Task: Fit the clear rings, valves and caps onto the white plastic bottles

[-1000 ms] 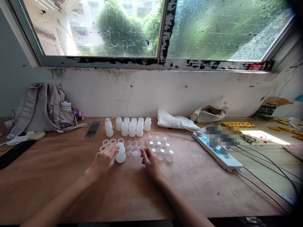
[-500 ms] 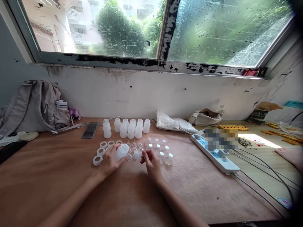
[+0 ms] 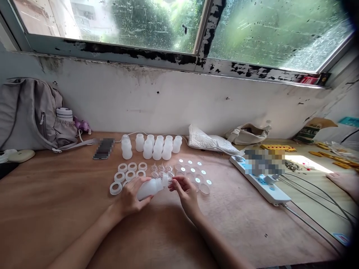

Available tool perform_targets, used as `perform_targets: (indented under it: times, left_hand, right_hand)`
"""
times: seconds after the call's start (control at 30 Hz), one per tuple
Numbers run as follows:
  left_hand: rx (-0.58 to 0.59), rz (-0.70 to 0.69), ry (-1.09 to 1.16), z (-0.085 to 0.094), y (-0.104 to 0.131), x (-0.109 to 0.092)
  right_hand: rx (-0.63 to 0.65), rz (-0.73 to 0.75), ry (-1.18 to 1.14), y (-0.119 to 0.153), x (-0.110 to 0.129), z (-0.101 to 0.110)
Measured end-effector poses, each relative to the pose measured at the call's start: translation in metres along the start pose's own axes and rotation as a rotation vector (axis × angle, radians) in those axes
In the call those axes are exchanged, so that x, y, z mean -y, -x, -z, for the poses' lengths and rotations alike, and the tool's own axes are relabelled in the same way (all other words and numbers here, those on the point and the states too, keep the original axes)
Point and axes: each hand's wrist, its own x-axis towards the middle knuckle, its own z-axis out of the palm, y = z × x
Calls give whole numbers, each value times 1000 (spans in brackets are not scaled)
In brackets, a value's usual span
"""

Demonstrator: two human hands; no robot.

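Note:
My left hand (image 3: 132,197) is wrapped round a frosted white bottle (image 3: 150,189), tilted on its side with its mouth to the right. Against that mouth is a small clear ribbed piece (image 3: 165,180). The fingertips of my right hand (image 3: 185,192) are pinched together at the far end of the ribbed piece. White rings (image 3: 115,188) lie in rows beside my left hand. Just behind the bottle sit clear small parts with thin stems (image 3: 161,168). Clear discs (image 3: 205,189) and small white-centred round pieces (image 3: 209,182) lie to the right of my right hand.
More frosted bottles (image 3: 157,150) stand in rows near the wall. A phone (image 3: 103,149) and a grey backpack (image 3: 30,112) are at the left. On the right lie a white power strip (image 3: 260,183) with cables and a white pouch (image 3: 207,142). Another person's hand (image 3: 340,183) rests at the far right.
My left hand has tipped the bottle over to the right, so its mouth meets the ribbed piece at my right hand. The view has tilted slightly downward.

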Motion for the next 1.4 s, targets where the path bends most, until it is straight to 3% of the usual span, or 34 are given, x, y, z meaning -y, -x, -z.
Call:
perform_targets:
  times: [0.53,0.8,1.0,1.2,1.4]
  left_hand:
    - [25,-36,3,-3,4,0]
    - [32,-80,5,-1,5,-1]
    - [68,-85,35,1,4,-1]
    - [98,-56,65,4,5,-1]
    - [88,-108,41,4,6,-6]
  right_hand:
    - [100,-4,201,1,2,2]
    - [64,40,416,0,0,2]
    - [129,12,360,-2,5,2]
    - [280,-45,260,0,8,6]
    - [239,42,414,-1,-1,7]
